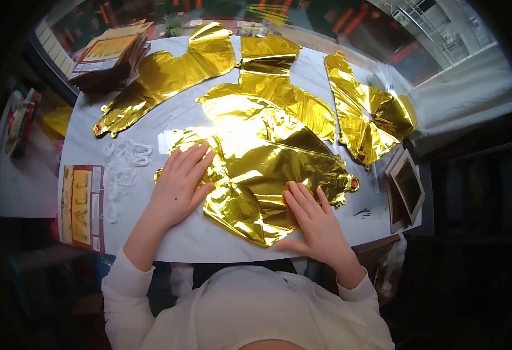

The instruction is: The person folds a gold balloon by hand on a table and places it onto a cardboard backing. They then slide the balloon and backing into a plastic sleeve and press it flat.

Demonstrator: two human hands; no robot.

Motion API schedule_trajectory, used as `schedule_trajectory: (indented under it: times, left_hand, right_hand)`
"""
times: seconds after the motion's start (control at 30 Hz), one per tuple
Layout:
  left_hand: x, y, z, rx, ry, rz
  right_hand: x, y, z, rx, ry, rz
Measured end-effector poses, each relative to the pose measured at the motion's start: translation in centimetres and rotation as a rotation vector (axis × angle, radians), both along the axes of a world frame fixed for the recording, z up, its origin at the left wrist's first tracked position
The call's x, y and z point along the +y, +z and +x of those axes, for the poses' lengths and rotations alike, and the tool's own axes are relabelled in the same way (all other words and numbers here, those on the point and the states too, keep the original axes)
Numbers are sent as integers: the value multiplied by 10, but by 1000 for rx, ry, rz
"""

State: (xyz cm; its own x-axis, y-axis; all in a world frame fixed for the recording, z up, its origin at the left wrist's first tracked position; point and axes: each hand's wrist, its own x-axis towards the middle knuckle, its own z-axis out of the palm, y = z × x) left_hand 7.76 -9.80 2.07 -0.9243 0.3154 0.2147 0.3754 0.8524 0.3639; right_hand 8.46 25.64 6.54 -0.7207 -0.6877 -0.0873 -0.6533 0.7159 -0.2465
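Flat, shiny gold foil balloons lie on the white marbled table. My left hand (180, 179) rests on the left part of the nearest gold foil balloon (256, 181), fingers stretched out and pointing away from me. On that same balloon's right part, my right hand (315, 223) lies flat with its thumb spread to the left. The balloon is wrinkled, and a small red spot marks the tab at its right end. Another gold foil balloon (302, 105) lies just behind it and partly under it. Neither hand has its fingers closed round anything.
More gold foil balloons lie at back left (168, 70) and right (349, 96). A stack of printed packages (107, 55) stands at back left. White string (125, 160) lies beside a "FALL" card (83, 207). Brown cards (404, 186) stand at the right edge, near small dark strips (362, 213).
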Motion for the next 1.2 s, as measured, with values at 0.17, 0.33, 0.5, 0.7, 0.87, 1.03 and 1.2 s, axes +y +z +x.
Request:
schedule_trajectory:
  times: [0.17, 0.33, 0.5, 0.7, 0.87, 1.03, 1.2]
  left_hand:
    - [1, 0, 0, -3, 0, 3]
    - [0, 2, 0, -2, -9, 12]
    - [0, 4, 0, -16, -6, 12]
    - [-2, 6, 1, -37, -7, 42]
    - [-4, 10, 0, -35, -28, 77]
    - [-1, 5, 0, -6, -9, 55]
    - [-3, 4, 0, 15, -21, 47]
  right_hand:
    - [-15, -15, 10, -30, 103, -158]
    - [-37, -30, 31, 91, 96, -336]
    - [-50, -41, 33, 126, 136, -539]
    - [-54, -30, 32, 299, 302, -504]
    - [-50, -33, 33, 350, 346, -530]
    - [-53, -28, 34, 343, 318, -515]
    - [-48, -32, 35, 334, 153, -517]
